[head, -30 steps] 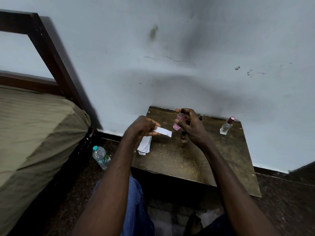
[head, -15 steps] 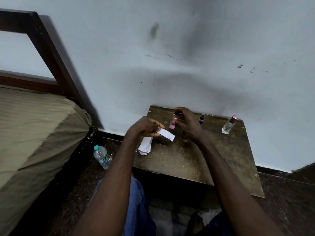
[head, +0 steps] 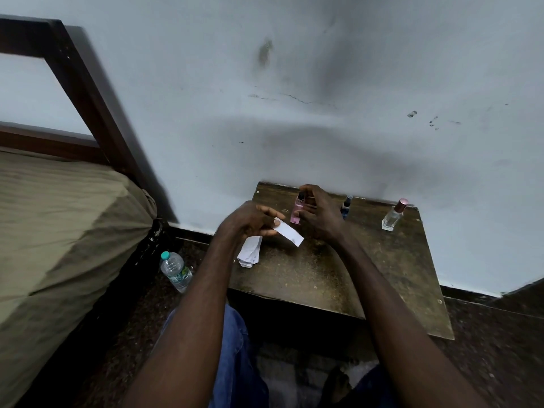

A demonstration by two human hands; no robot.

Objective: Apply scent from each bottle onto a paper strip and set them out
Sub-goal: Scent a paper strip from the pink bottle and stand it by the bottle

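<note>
My left hand [head: 250,220] pinches a white paper strip [head: 288,232] above the small wooden table [head: 382,275]; the strip's far end carries a faint grey mark. A pink bottle with a black cap [head: 296,208] stands upright near the table's back edge, and my right hand [head: 319,214] curls around it, thumb near its base and fingers by the cap. A dark blue bottle [head: 346,205] stands just right of that hand. Farther right stands a clear bottle with a rose cap [head: 393,215]. A small stack of white strips [head: 249,251] lies at the table's left edge.
The table stands against a pale wall [head: 323,113]. On the dark floor to its left lies a plastic water bottle with a green cap [head: 176,270], beside a bed with an olive cover [head: 64,231] and a dark wooden frame [head: 88,92]. My knees are below the table's front edge.
My right hand has carried the pink bottle from above the strip down to the table's back edge, where it stands upright. The strip in my left hand has tilted downward.
</note>
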